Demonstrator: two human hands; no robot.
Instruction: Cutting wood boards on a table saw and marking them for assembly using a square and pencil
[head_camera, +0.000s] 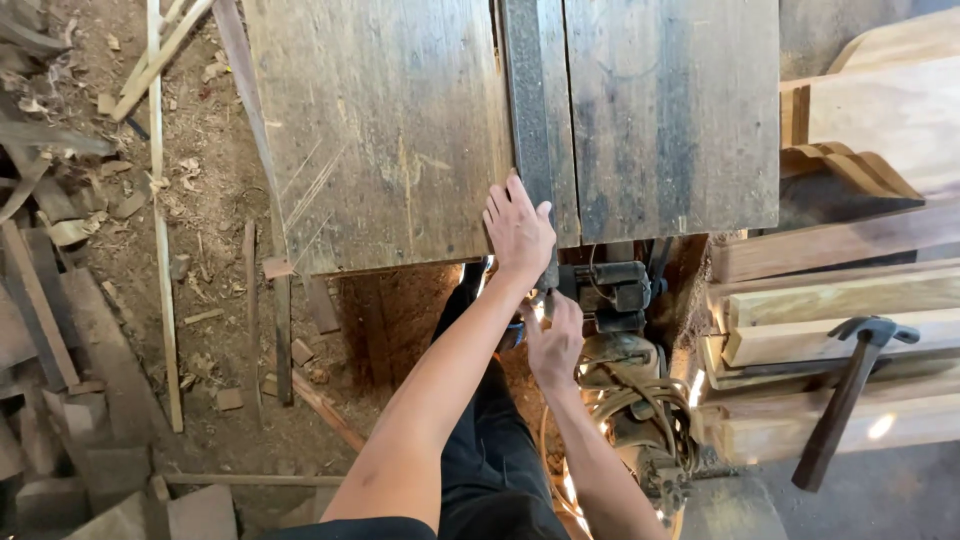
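Resting flat, open left hand (518, 232) on steel rail (528, 120); right grip (555, 340) unclear, below it.

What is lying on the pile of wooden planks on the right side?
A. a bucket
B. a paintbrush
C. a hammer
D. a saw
C. A hammer with a dark head and a long dark handle rests across the stacked planks to the right of the worn wooden table; no saw, brush or bucket lies there.
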